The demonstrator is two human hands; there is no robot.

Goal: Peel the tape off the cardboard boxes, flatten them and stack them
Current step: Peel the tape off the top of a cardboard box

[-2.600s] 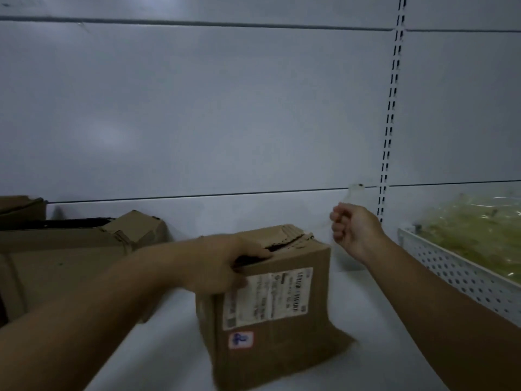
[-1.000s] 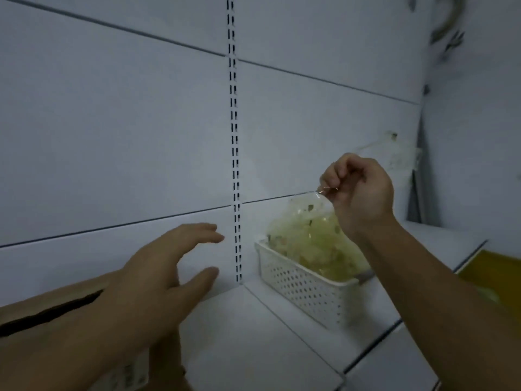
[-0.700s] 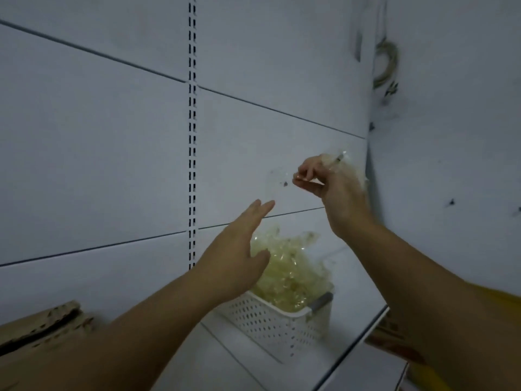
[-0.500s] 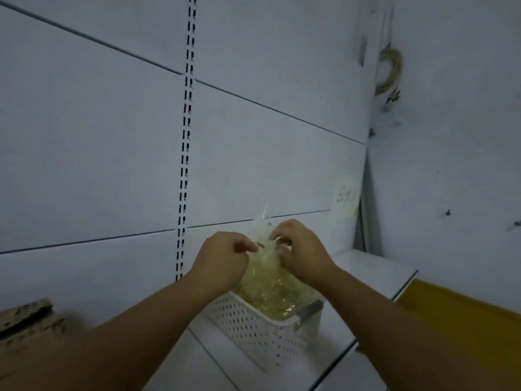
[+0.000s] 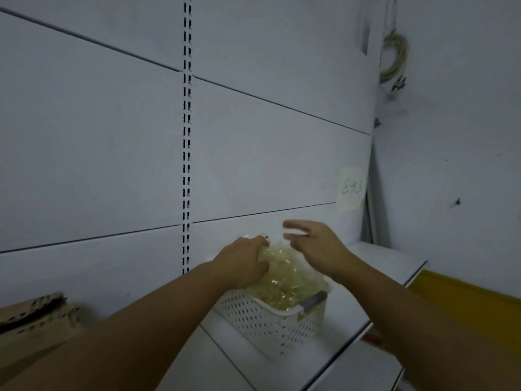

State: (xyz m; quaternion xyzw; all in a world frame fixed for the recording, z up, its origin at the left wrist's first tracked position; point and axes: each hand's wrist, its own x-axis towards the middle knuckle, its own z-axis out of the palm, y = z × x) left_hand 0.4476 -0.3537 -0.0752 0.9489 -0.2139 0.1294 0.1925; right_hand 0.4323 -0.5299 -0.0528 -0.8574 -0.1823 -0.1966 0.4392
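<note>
A white perforated basket (image 5: 270,325) stands on the white shelf, heaped with crumpled clear yellowish tape (image 5: 290,280). My left hand (image 5: 242,263) lies on the left side of the heap with its fingers bent over the tape, pressing on it. My right hand (image 5: 313,244) hovers just above the heap's right side, fingers spread and blurred, holding nothing. At the lower left edge shows a corner of a brown cardboard box (image 5: 31,314) with a torn top flap.
The white shelf (image 5: 375,263) ends at its right edge just past the basket, with a yellow surface (image 5: 465,300) below. Behind is a white panel wall with a slotted upright (image 5: 186,165), a paper note (image 5: 352,190) and a coiled cable (image 5: 394,57).
I turned from the box to the basket. My right hand carried the peeled tape strip over, both hands pushed it onto the heap, and the right hand has now let go and lifted off.
</note>
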